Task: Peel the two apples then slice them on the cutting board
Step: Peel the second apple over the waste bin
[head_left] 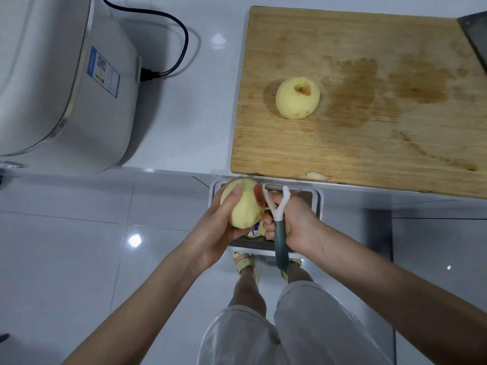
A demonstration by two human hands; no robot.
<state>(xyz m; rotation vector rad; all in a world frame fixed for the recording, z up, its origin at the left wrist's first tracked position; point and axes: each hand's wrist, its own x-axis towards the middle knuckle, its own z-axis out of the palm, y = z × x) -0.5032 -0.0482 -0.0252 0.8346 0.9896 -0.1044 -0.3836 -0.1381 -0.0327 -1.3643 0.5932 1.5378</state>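
A fully peeled pale apple (297, 98) sits on the wooden cutting board (369, 143), left of its middle. My left hand (213, 227) grips a second apple (243, 204) in front of the counter edge; it is mostly peeled, with a red strip of skin on its right side. My right hand (292, 222) holds a Y-shaped peeler (278, 219) with a white head and dark green handle, its blade right beside the apple's red strip. Both are held over a bin on the floor.
A white bin (317, 198) with peels stands below my hands. A small peel scrap (317, 176) lies at the board's front edge. A large white appliance (66, 83) with a black cord (171, 43) fills the counter's left. A knife blade (474, 38) lies at the board's far right.
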